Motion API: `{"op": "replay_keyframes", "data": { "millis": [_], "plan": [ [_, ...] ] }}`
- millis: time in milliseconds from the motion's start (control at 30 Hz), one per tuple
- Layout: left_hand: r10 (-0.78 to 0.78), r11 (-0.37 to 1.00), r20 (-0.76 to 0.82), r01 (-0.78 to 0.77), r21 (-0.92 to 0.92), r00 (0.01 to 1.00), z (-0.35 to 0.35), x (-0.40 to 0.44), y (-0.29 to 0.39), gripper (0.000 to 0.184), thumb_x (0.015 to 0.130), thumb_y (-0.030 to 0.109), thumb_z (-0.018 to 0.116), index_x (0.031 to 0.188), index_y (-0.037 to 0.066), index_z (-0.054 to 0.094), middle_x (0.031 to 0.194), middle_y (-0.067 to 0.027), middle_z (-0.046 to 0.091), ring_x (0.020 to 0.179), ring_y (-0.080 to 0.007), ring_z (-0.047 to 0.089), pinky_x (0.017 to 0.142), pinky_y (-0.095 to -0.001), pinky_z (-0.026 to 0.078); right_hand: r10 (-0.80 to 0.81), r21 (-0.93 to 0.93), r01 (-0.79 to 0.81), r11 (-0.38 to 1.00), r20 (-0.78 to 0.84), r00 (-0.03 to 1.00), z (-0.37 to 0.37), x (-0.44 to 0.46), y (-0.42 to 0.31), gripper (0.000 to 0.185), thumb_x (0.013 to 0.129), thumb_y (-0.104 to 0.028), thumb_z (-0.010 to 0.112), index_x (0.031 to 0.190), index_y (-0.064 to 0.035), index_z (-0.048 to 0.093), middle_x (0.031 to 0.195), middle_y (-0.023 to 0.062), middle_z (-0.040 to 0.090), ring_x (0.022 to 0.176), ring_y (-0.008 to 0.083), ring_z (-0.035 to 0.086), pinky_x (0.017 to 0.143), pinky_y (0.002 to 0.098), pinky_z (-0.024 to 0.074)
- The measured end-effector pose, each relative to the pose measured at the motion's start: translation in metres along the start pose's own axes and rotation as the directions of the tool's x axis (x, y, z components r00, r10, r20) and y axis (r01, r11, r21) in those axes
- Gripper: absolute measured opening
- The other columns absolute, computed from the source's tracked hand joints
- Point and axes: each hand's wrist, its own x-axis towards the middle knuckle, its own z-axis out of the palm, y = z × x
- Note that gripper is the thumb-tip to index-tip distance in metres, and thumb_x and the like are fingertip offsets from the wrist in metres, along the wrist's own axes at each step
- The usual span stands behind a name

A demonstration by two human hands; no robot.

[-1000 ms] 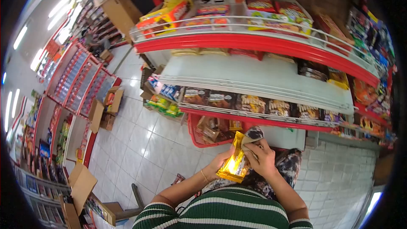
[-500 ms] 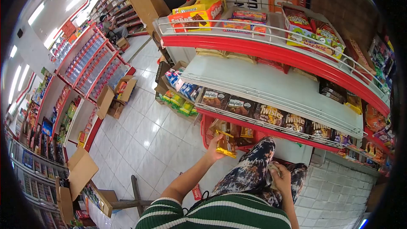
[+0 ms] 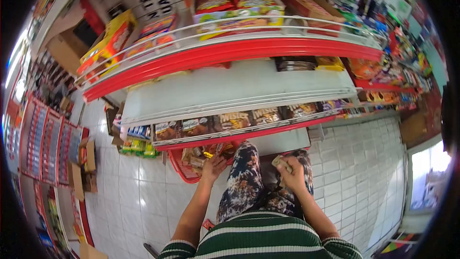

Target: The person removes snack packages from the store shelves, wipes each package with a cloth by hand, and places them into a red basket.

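My left hand (image 3: 214, 167) is open, palm up with its fingers apart, at the red basket (image 3: 178, 167) under the lowest shelf. Several snack packets (image 3: 194, 157) lie in that basket, and a bit of yellow wrapper (image 3: 208, 155) shows by my fingertips. Over my right knee, my right hand (image 3: 292, 173) is closed on a crumpled pale cloth (image 3: 282, 164). Above both hands runs a row of dark wafer packs (image 3: 235, 121) on the lower shelf.
A red-edged top shelf (image 3: 230, 50) with boxed snacks juts out over a white middle shelf (image 3: 206, 86). On the left floor are cardboard boxes (image 3: 75, 177) beside shelves of bottles (image 3: 40, 139). Pale tiles (image 3: 357, 163) lie to the right.
The yellow packet has left my left hand, which has opened at the basket. My right hand has gone from the packet to over my knee, keeping the cloth. The view has turned right.
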Motion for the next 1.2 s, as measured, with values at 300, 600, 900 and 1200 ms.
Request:
{"op": "replay_keyframes", "data": {
  "millis": [300,600,900,1200],
  "plan": [
    [0.058,0.995,-0.100,-0.050,0.082,0.993,-0.008,-0.042,-0.004,0.013,0.084,0.015,0.051,0.092,0.005,0.053,0.086,-0.0065,0.057,0.085,-0.0230,0.056,0.072,-0.0353,0.048,0.063,0.416,0.249,0.875,-0.607,0.793,-0.098,0.092,-0.073,0.030,0.083,-0.017,0.055,0.108,-0.0001,0.048,0.097,0.0040,0.055,0.087,0.0122,0.052,0.079,0.0241,0.0405],
    [0.087,0.992,-0.031,-0.084,0.098,0.996,0.051,-0.071,-0.005,0.008,0.083,0.014,0.052,0.084,0.007,0.056,0.077,-0.0063,0.060,0.074,-0.0211,0.059,0.069,-0.0357,0.048,-0.178,-0.584,0.444,0.679,0.456,0.872,-0.070,0.240,-0.105,0.025,0.067,-0.019,0.061,0.092,-0.0161,0.065,0.093,0.0073,0.063,0.089,0.0241,0.059,0.076,0.0332,0.0464],
    [0.388,0.904,0.114,-0.402,0.146,0.914,0.117,-0.128,0.010,0.002,0.081,0.010,0.056,0.081,0.009,0.055,0.073,-0.0058,0.060,0.068,-0.0193,0.060,0.060,-0.0308,0.048,0.143,-0.770,0.369,0.521,0.505,0.851,-0.125,0.267,-0.092,0.024,0.064,-0.014,0.056,0.084,-0.0058,0.066,0.083,0.0132,0.064,0.080,0.0290,0.062,0.066,0.0386,0.0490],
    [0.626,0.289,0.587,-0.852,0.436,0.512,0.250,-0.178,0.044,0.009,0.082,0.011,0.057,0.082,0.002,0.055,0.070,-0.0029,0.056,0.055,-0.0089,0.048,0.051,-0.0209,0.039,-0.011,-0.836,0.049,0.546,0.052,0.999,-0.208,0.244,-0.076,0.027,0.069,-0.030,0.057,0.087,-0.0117,0.066,0.090,0.0096,0.064,0.086,0.0234,0.060,0.073,0.0349,0.0468]
  ]
}}
